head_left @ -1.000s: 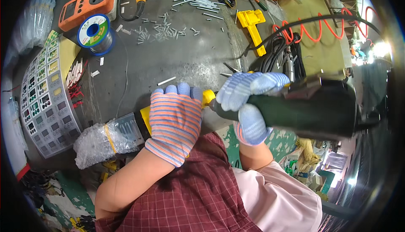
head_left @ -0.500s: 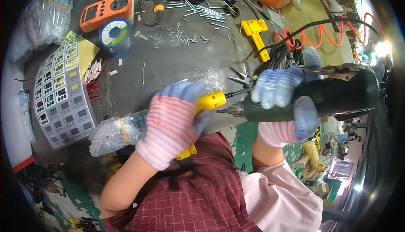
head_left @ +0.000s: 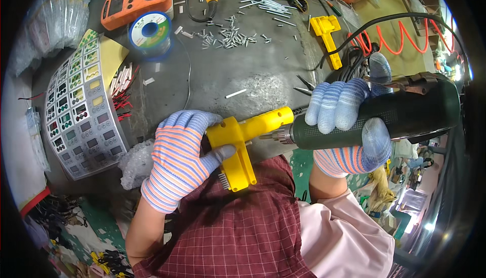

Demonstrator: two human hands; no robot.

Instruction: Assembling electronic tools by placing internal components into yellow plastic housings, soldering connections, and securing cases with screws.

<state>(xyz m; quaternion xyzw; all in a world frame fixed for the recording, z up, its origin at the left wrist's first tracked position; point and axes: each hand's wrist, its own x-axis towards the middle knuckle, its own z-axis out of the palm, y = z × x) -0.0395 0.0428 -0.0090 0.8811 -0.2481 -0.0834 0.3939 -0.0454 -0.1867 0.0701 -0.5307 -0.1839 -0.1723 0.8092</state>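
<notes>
My left hand, in a striped knit glove, grips a yellow plastic tool housing shaped like a T, its thumb on the near face. A black cable leaves the end of the housing's handle, and metal teeth or pins show at its lower left. My gloved right hand is wrapped round a dark green electric screwdriver, held level. The screwdriver's bit points left, beside the handle; whether it touches the housing I cannot tell. Small pliers, partly hidden, lie just beyond my right hand.
Loose screws and metal rods are scattered at the back. A solder spool and an orange meter stand at the left, near a sticker sheet. Another yellow housing part lies back right, by a red coiled cord.
My left hand has moved left and turned the yellow housing, so its wide head now faces up in view. My right hand keeps the screwdriver at nearly the same place.
</notes>
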